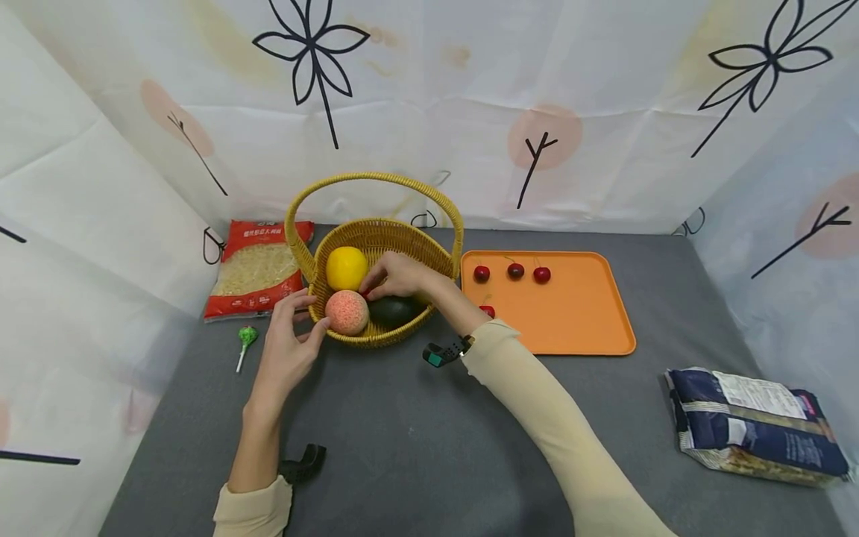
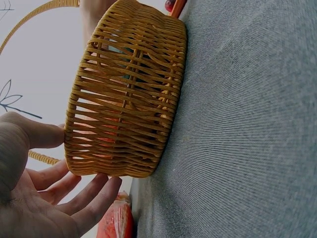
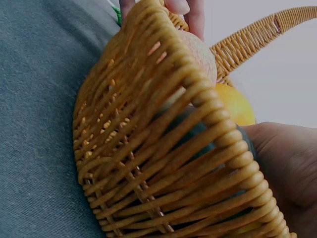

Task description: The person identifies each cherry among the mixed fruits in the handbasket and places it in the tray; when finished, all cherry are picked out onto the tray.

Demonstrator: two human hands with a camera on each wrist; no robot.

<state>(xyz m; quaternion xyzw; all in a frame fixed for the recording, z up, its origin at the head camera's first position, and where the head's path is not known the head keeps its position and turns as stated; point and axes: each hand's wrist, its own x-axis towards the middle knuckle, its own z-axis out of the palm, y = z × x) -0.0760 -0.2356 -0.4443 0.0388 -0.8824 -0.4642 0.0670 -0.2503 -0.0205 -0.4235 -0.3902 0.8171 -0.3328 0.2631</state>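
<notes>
A yellow wicker basket (image 1: 385, 341) holds a round yellow fruit (image 1: 347, 268), a pink speckled peach-like fruit (image 1: 347, 312) and a dark green avocado (image 1: 392, 312). My left hand (image 1: 288, 347) holds the basket's left side, its thumb at the rim and its fingers spread along the wickerwork (image 2: 124, 99). Inside the basket my right hand (image 1: 399, 276) reaches over the avocado, thumb and fingertips pinching a small red cherry (image 1: 366, 295) that is mostly hidden. In the right wrist view the basket wall hides the fingertips of that hand (image 3: 287, 158).
Several cherries (image 1: 514, 271) lie on an orange tray (image 1: 577, 321) right of the basket, one partly behind the right forearm. A red pasta bag (image 1: 258, 268) and a green lollipop (image 1: 247, 335) lie at left. A blue bag (image 1: 758, 425) lies at far right.
</notes>
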